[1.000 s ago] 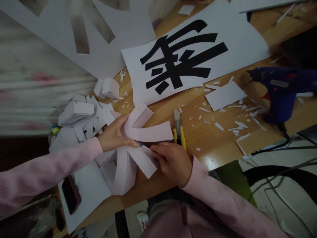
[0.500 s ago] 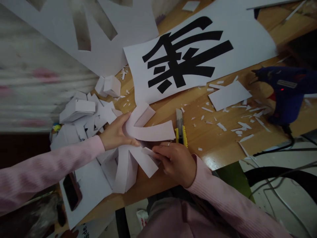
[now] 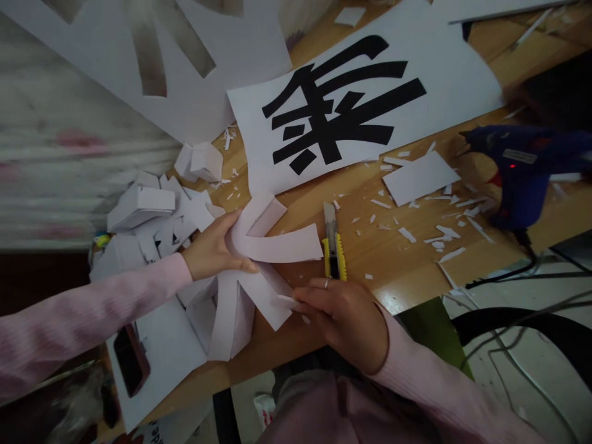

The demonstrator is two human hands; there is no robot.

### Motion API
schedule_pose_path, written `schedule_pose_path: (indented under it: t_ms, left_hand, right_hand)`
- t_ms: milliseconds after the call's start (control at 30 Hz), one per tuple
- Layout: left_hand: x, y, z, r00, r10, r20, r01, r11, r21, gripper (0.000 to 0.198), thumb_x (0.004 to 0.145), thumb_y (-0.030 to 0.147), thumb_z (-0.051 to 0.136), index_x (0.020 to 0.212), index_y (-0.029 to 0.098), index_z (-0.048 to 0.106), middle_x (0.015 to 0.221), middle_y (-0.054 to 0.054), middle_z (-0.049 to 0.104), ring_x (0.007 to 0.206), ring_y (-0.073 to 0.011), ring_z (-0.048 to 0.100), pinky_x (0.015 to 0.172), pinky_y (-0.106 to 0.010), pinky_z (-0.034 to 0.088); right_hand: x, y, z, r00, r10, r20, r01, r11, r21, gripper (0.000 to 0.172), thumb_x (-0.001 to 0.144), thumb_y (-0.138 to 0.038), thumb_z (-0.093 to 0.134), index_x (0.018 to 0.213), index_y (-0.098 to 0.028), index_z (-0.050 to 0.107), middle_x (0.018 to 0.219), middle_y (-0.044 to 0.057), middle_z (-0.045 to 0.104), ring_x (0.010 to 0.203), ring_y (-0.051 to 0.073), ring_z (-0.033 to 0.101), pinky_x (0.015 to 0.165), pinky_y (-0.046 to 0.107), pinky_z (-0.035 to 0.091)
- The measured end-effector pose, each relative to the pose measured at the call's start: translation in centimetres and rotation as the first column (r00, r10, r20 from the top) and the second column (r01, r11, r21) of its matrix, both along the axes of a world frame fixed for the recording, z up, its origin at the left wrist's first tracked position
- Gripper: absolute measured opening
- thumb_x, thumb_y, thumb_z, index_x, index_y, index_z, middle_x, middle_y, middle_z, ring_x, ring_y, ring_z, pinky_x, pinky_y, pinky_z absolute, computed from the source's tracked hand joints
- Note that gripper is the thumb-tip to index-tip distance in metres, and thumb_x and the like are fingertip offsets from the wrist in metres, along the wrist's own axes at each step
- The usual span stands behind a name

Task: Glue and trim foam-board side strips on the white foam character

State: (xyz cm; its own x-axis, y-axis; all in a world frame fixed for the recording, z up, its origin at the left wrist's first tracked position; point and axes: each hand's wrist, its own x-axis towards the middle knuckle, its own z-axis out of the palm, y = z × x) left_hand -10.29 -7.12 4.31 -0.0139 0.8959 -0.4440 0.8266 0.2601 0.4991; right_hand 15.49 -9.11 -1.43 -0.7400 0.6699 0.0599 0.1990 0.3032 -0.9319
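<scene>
A white three-dimensional paper character [image 3: 282,245] with curved, boxy arms lies near the table's front edge. My left hand [image 3: 215,246] grips it at its upper left, thumb across the middle and fingers behind, partly hidden. Between the thumb and fingers of my right hand [image 3: 345,314] is a small white paper strip [image 3: 287,301], its tip over the character's lower right arm. Whether the strip touches that arm I cannot tell. Just beyond my right hand lies a yellow utility knife [image 3: 333,246], its blade pointing away from me.
A sheet with a printed black character [image 3: 324,117] lies at the back. A blue glue gun [image 3: 522,166] stands at the right, its cord trailing off the edge. Paper scraps [image 3: 446,231] litter the table. Folded paper pieces [image 3: 152,206] and a phone [image 3: 131,359] are at the left.
My right hand has drawn back to the right and slightly down with the paper strip. My left hand keeps its grip on the character. The whole view has shifted a little.
</scene>
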Motion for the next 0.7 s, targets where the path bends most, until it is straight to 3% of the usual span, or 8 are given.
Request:
schedule_pose_path:
  t_ms: [133,200,300,433,533,600,700]
  left_hand:
    - [-0.1,0.0,-0.1,0.998,0.025,-0.054,-0.026,1.000,-0.003,0.107,0.045,0.052,0.085,0.136,0.022,0.039,0.141,-0.011,0.046,0.131,-0.0335,0.041,0.114,-0.051,0.027]
    - [-0.3,-0.1,-0.1,0.997,0.023,-0.073,-0.024,1.000,-0.012,0.109,0.045,0.054,0.084,0.138,0.020,0.037,0.141,-0.012,0.045,0.131,-0.0334,0.040,0.114,-0.051,0.027]
    - [-0.5,-0.2,-0.2,0.997,0.011,-0.081,-0.011,1.000,-0.009,0.111,0.045,0.056,0.084,0.138,0.018,0.037,0.140,-0.013,0.046,0.130,-0.0331,0.041,0.114,-0.051,0.028]
    - [-0.4,-0.1,-0.1,0.999,0.002,-0.041,-0.003,1.000,-0.009,0.107,0.046,0.056,0.084,0.137,0.023,0.038,0.141,-0.010,0.046,0.131,-0.0335,0.041,0.113,-0.051,0.029]
    - [-0.3,0.0,-0.1,0.999,0.003,-0.036,-0.004,1.000,-0.009,0.103,0.047,0.054,0.084,0.136,0.025,0.040,0.140,-0.008,0.048,0.131,-0.0352,0.042,0.112,-0.051,0.031]
    - [-0.2,0.0,-0.1,0.999,0.021,-0.030,-0.021,1.000,-0.006,0.104,0.045,0.054,0.085,0.135,0.024,0.041,0.138,-0.009,0.050,0.129,-0.0362,0.043,0.110,-0.052,0.034]
    - [-0.1,-0.1,-0.1,1.000,0.023,0.015,-0.024,1.000,0.016,0.103,0.046,0.053,0.084,0.135,0.023,0.040,0.135,-0.009,0.052,0.127,-0.0360,0.045,0.109,-0.053,0.034]
  right_hand:
    - [1.8,-1.3,1.4,0.989,0.142,-0.036,-0.146,0.984,-0.106,0.021,0.087,-0.008,0.054,0.076,-0.021,0.067,0.073,-0.001,0.065,0.066,0.013,0.060,0.056,0.023,0.037]
    - [2.9,-1.4,2.0,0.987,0.145,-0.072,-0.156,0.970,-0.187,0.020,0.087,-0.010,0.055,0.075,-0.021,0.066,0.071,-0.002,0.065,0.065,0.011,0.061,0.056,0.022,0.039]
    - [4.6,-0.6,2.5,0.993,-0.069,-0.095,0.037,0.951,-0.307,0.011,0.087,-0.018,0.061,0.087,-0.026,0.070,0.073,-0.003,0.069,0.065,0.012,0.064,0.057,0.021,0.045]
    - [6.9,1.1,3.1,0.917,-0.390,-0.088,0.304,0.823,-0.481,0.017,0.082,-0.031,0.069,0.099,-0.031,0.069,0.081,0.000,0.072,0.065,0.015,0.067,0.055,0.022,0.053]
    - [7.7,1.8,3.8,0.821,-0.564,-0.090,0.465,0.752,-0.467,0.024,0.080,-0.030,0.072,0.104,-0.033,0.068,0.084,0.002,0.071,0.067,0.016,0.066,0.054,0.022,0.054]
    - [7.6,2.1,4.3,0.785,-0.612,-0.101,0.502,0.722,-0.475,0.024,0.081,-0.030,0.071,0.104,-0.032,0.067,0.080,0.002,0.068,0.064,0.014,0.064,0.051,0.020,0.052]
    - [6.7,2.4,4.4,0.792,-0.598,-0.120,0.449,0.705,-0.549,0.019,0.085,-0.032,0.067,0.103,-0.030,0.066,0.073,0.001,0.063,0.055,0.011,0.057,0.046,0.019,0.047]
